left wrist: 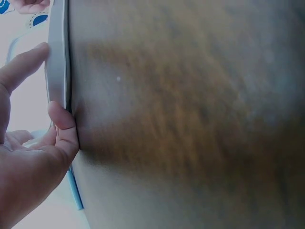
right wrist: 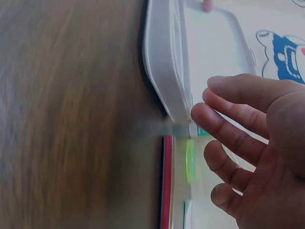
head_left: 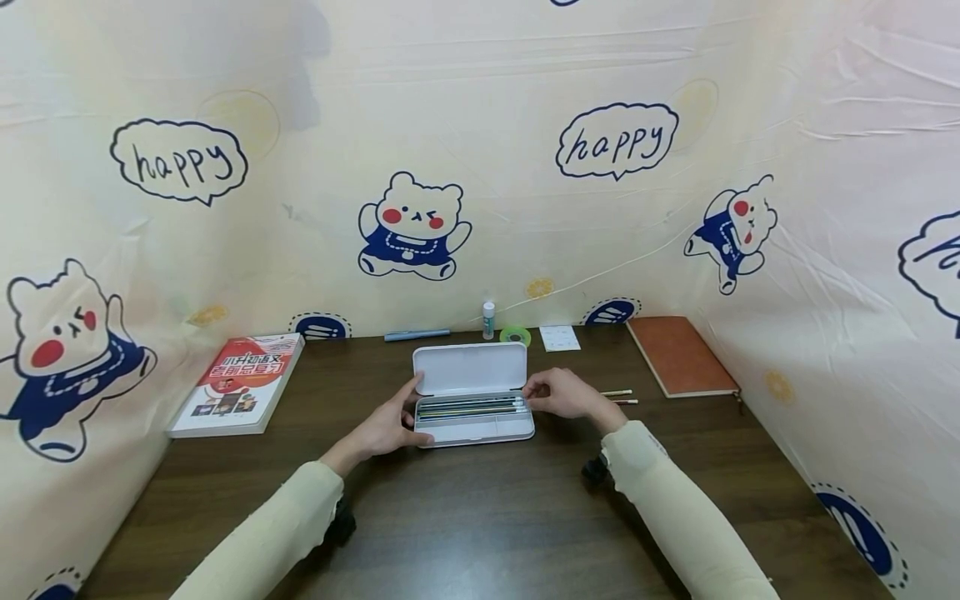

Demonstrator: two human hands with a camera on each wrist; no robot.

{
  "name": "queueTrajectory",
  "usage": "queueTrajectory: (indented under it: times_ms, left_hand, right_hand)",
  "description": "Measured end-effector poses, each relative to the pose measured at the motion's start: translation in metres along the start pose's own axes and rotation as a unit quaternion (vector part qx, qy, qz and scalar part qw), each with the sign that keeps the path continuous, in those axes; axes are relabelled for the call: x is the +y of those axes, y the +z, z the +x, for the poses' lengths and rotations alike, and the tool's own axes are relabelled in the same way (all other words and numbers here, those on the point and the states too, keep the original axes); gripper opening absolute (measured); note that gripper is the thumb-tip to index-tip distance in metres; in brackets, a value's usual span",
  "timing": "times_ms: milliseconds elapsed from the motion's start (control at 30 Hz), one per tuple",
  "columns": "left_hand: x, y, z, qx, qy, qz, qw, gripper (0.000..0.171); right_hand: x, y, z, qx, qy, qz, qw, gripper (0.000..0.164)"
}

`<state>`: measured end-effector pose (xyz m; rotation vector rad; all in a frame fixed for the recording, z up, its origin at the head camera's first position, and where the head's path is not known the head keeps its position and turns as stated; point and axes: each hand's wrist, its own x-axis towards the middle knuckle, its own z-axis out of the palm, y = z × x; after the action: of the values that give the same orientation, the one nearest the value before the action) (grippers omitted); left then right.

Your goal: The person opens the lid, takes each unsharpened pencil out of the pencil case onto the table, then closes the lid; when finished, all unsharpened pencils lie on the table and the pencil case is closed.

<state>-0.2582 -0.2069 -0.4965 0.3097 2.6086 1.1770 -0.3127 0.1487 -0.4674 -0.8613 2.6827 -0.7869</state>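
Observation:
An open white pencil case [head_left: 474,431] lies on the table with its lid [head_left: 471,370] tipped back. Several pencils [head_left: 471,407] lie side by side in its rear part. My left hand [head_left: 386,427] holds the left end, thumb at the front corner and another finger up by the lid. In the left wrist view, that hand [left wrist: 35,157] has its fingertips against the case's side. My right hand [head_left: 561,393] is at the case's right end, near the hinge. The right wrist view shows that hand [right wrist: 267,157] with loosely bent fingers and nothing between them.
Two pencils [head_left: 619,392] lie just right of my right hand. Along the back are a blue pen [head_left: 417,335], glue stick [head_left: 488,320], green tape roll [head_left: 515,335] and white paper [head_left: 559,337]. A book [head_left: 238,385] lies left, a brown notebook [head_left: 682,357] right.

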Motion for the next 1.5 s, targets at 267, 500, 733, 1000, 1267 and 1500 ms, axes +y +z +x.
queueTrajectory:
  times_ms: [267, 500, 733, 1000, 1267, 1500]
  left_hand:
    - [0.000, 0.000, -0.001, 0.002, 0.004, -0.003, 1.0000, 0.115]
    - [-0.001, 0.000, -0.001, 0.001, 0.004, -0.001, 1.0000, 0.115]
    - [-0.002, 0.001, -0.001, 0.002, 0.004, -0.004, 1.0000, 0.115]
    - [0.000, 0.001, -0.002, 0.004, 0.005, 0.000, 1.0000, 0.115]
    - [-0.001, 0.001, -0.002, 0.004, 0.003, -0.001, 1.0000, 0.115]
    - [0.000, 0.000, -0.002, 0.004, 0.007, -0.006, 0.9999, 0.114]
  right_hand:
    - [-0.008, 0.009, 0.007, -0.012, -0.010, -0.008, 1.000, 0.009]
    - [-0.011, 0.020, 0.011, -0.026, -0.010, -0.038, 0.999, 0.009]
    - [-0.013, 0.026, 0.014, -0.026, -0.018, -0.046, 0.998, 0.011]
    - [-0.017, 0.028, 0.014, -0.010, -0.034, -0.054, 0.998, 0.009]
    - [-0.021, 0.027, 0.016, -0.013, -0.008, -0.036, 0.999, 0.008]
    - [-0.021, 0.027, 0.017, -0.016, -0.004, -0.029, 0.999, 0.009]
